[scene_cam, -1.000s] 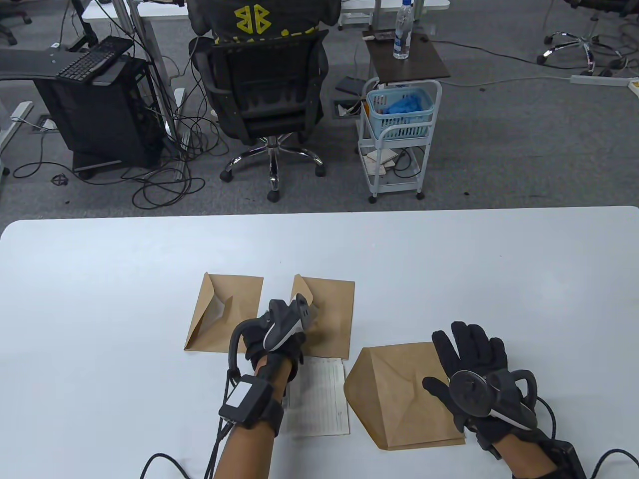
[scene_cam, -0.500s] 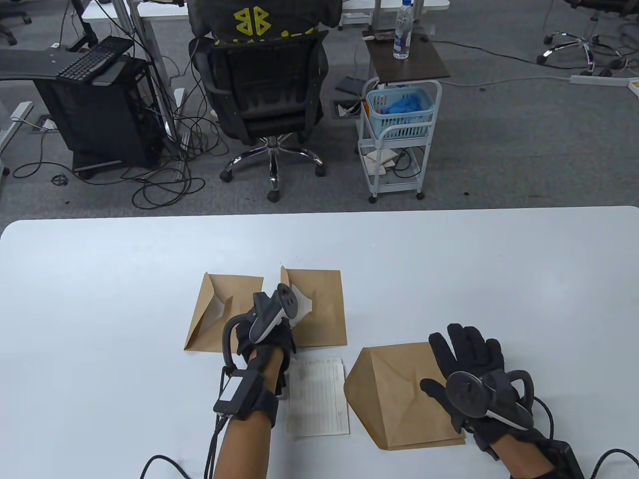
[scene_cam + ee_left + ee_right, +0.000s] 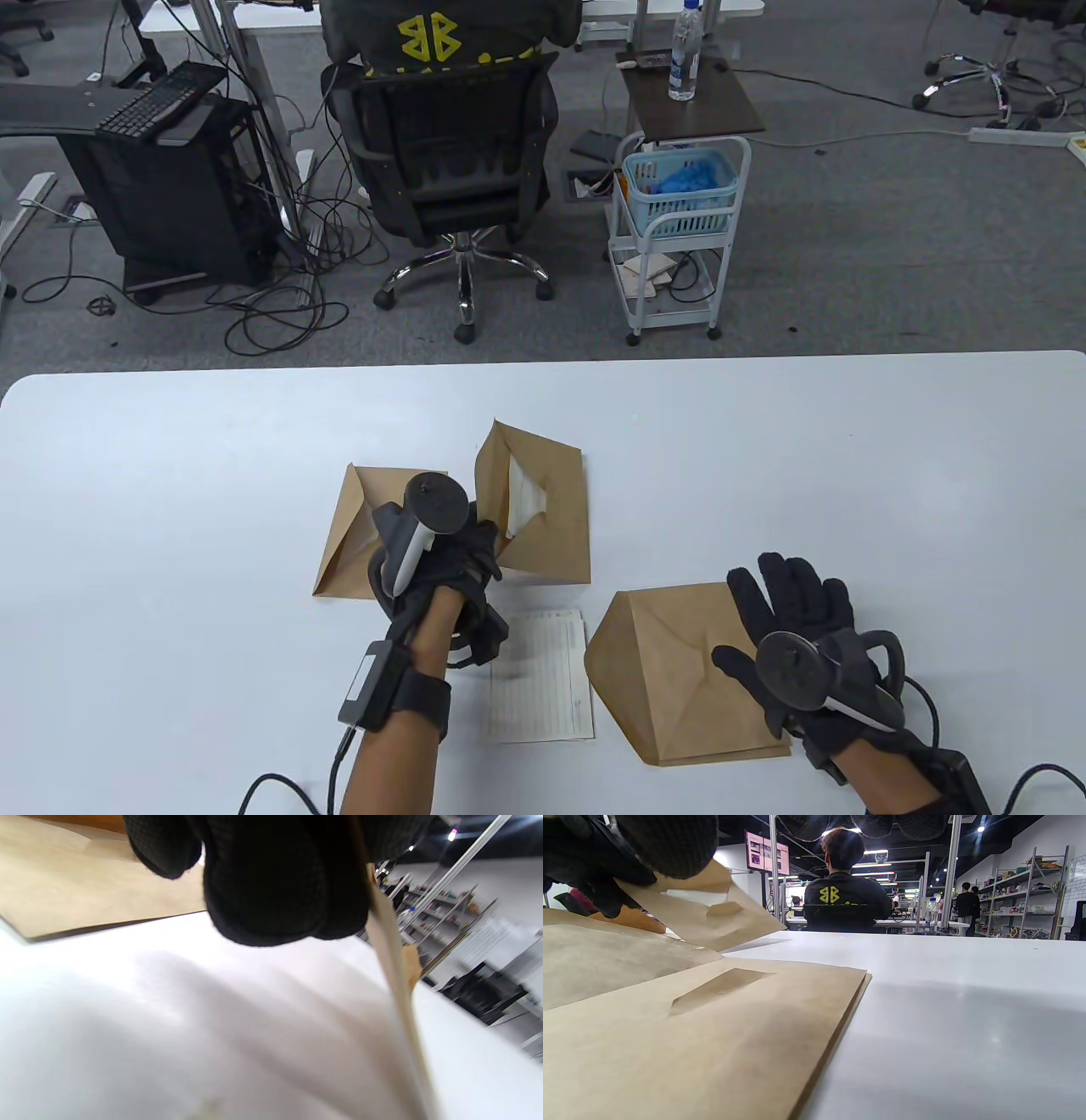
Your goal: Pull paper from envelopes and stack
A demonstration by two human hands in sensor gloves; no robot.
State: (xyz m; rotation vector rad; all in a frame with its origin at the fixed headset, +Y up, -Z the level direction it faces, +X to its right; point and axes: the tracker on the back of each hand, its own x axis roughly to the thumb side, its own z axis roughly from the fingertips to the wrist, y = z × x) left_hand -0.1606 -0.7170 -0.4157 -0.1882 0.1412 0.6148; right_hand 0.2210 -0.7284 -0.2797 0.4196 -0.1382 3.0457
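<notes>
Brown envelope [image 3: 543,509] tilted, left hand [image 3: 441,564] gripping

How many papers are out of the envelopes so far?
One printed sheet lies out on the table, so one looks done. The left hand grips the middle envelope, lifted, with white paper showing inside. The right hand rests on the right envelope. The left envelope lies open.

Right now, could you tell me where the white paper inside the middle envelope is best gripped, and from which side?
Pinch the exposed near edge of the white paper, coming from the person's side. The left hand holds the middle envelope tilted with its mouth gaping there; elsewhere brown paper covers the sheet.
</notes>
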